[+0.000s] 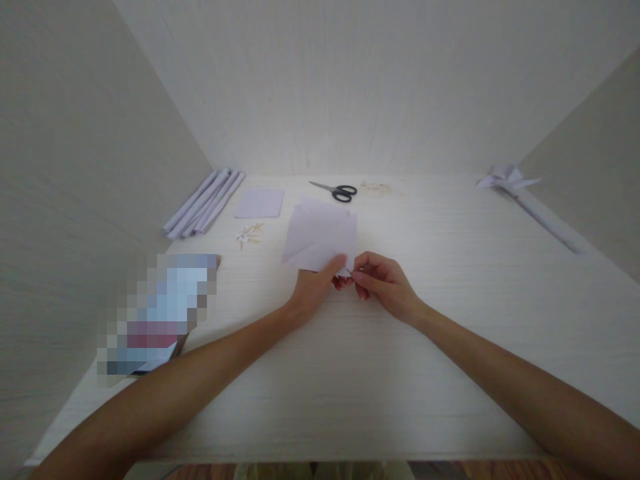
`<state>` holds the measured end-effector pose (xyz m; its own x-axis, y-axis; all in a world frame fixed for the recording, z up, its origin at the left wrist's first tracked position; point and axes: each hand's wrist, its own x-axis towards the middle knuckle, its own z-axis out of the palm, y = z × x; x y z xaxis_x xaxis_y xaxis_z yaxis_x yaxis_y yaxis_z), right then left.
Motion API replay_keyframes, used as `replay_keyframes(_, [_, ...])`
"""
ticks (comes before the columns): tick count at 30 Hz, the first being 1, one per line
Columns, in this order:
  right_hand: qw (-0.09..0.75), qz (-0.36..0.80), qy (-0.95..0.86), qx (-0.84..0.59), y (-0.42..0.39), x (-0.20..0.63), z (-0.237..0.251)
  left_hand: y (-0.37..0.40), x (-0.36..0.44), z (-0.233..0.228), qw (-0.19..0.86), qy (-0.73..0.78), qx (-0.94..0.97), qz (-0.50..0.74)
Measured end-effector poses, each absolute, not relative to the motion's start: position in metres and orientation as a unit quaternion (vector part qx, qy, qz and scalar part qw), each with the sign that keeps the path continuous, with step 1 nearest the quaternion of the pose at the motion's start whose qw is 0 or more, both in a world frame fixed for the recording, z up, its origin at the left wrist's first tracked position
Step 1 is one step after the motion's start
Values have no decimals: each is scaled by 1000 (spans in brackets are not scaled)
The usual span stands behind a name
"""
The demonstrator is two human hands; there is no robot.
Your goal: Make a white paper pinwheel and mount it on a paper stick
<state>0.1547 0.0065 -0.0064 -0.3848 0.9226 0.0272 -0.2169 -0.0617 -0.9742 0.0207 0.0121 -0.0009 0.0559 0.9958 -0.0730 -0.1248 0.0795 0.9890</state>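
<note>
A square sheet of white paper (320,233) with slits running in from its corners is held above the table. My left hand (320,283) is closed on its near edge, thumb on top and the other fingers underneath. At the paper's near right corner, my right hand (383,283) is pinched shut, thumb against forefinger. Something thin and dark shows at those fingertips, too small to name. Just beyond the paper lie scissors (340,192) with black handles, their blades pointing left.
Several rolled paper tubes (205,203) lie at the back left, near a stack of square paper (260,203) and short cotton-tipped sticks (249,233). Small brownish bits (375,187) are by the scissors. A paper pinwheel (515,180) lies far right. A blurred-out flat object (165,313) is left.
</note>
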Motion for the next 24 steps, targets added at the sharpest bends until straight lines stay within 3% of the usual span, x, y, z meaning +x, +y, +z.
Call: replay_keyframes(24, [461,636,-510,-351,7,157,-9,10,21,-1,560,474,478,483])
